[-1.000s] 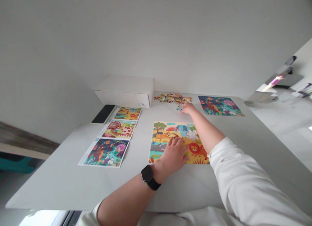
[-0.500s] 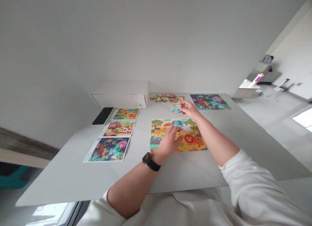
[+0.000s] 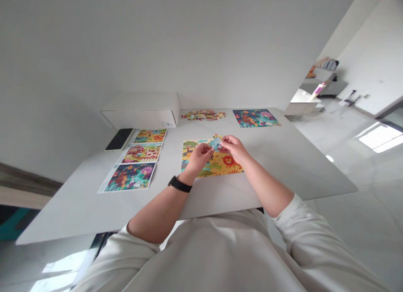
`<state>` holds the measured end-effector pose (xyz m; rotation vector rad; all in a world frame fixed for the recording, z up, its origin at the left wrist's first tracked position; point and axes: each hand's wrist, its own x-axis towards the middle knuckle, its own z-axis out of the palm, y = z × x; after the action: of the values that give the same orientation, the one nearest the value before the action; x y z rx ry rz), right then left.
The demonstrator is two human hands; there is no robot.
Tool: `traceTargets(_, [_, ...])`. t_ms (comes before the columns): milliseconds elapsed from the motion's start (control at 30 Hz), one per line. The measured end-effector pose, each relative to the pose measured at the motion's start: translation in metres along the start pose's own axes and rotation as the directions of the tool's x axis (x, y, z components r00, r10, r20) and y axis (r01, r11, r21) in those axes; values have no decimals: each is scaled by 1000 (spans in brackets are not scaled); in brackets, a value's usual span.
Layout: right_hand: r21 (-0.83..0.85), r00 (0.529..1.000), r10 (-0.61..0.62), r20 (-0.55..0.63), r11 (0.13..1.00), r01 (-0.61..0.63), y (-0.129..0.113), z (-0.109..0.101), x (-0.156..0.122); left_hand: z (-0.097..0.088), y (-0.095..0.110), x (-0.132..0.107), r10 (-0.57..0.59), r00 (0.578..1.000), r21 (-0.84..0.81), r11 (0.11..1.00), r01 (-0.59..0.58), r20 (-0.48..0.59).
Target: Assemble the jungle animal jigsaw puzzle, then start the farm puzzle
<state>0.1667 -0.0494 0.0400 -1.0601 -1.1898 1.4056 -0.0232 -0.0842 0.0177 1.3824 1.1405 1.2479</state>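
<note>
Pale grey table (image 3: 283,166) fills the middle of the view, with a wall behind its far edge.

A white cardboard box (image 3: 140,111) lies at the far left, its long side running left to right.

The savanna puzzle (image 3: 217,166) lies flat at the table's centre, directly in front of the person. It is partly covered by both hands.

A blue jungle puzzle (image 3: 255,117) lies flat at the far right, well apart from the savanna puzzle.

Three picture cards lie in a line left of centre, running from near to far: the dark jungle card (image 3: 130,176) nearest, the farm card (image 3: 142,152) in the middle and the yellow card (image 3: 151,135) farthest.

A heap of loose pieces (image 3: 203,114) sits at the far edge, between the box and the jungle puzzle.

A black phone (image 3: 119,139) lies just in front of the box, beside the yellow card.

The left hand (image 3: 199,155), with a black watch (image 3: 179,184) on its wrist, is curled, and its fingertips are closed on the puzzle piece (image 3: 215,143). The right hand (image 3: 234,148) is likewise curled and pinches the same piece from the opposite side.

The piece, mostly blue, is held between the two hands over the upper middle of the savanna puzzle, printed face towards the camera. It is too small to tell its long axis or heading, or whether it touches the puzzle below.
</note>
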Motion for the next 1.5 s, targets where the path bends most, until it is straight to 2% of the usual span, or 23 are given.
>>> traceTargets(133, [50, 998, 48, 38, 998, -50, 5, 3, -3, -1, 0, 0, 4, 1000, -5, 1000, -4, 6])
traceTargets(233, [-17, 992, 105, 72, 994, -104, 8, 3, -5, -2, -1, 2, -26, 999, -10, 1000, 26, -38])
traceTargets(333, [-152, 988, 96, 120, 985, -78, 10, 1, -7, -3, -1, 3, -54, 994, -48, 998, 49, -95])
traceTargets(433, [-233, 986, 47, 162, 972, -8, 8, -3, -6, -5, 0, 5, -47, 995, -86, 996, 39, -93])
traceTargets(600, [-265, 983, -83, 161, 956, 124, 3, -9, -5, -5, -1, 6, -42, 996, -43, 998, 39, -77])
traceTargets(767, [-275, 983, -56, 173, 956, 103, 2, -11, -5, -3, 0, 5, -21, 997, -29, 999, 19, -74])
traceTargets(1000, [-166, 989, -3, 145, 986, 27, 0, -9, -7, -1, 3, 1, -37, 999, -113, 993, 33, -37])
traceTargets(1200, [-239, 986, -69, 152, 965, 104, 2, -11, -6, -1, 3, 1, -48, 998, -134, 990, 43, -40])
traceTargets(1500, [-261, 989, -82, 122, 959, 112, 3, -14, -3, -1, 5, 3, -116, 992, -161, 981, 105, -57])
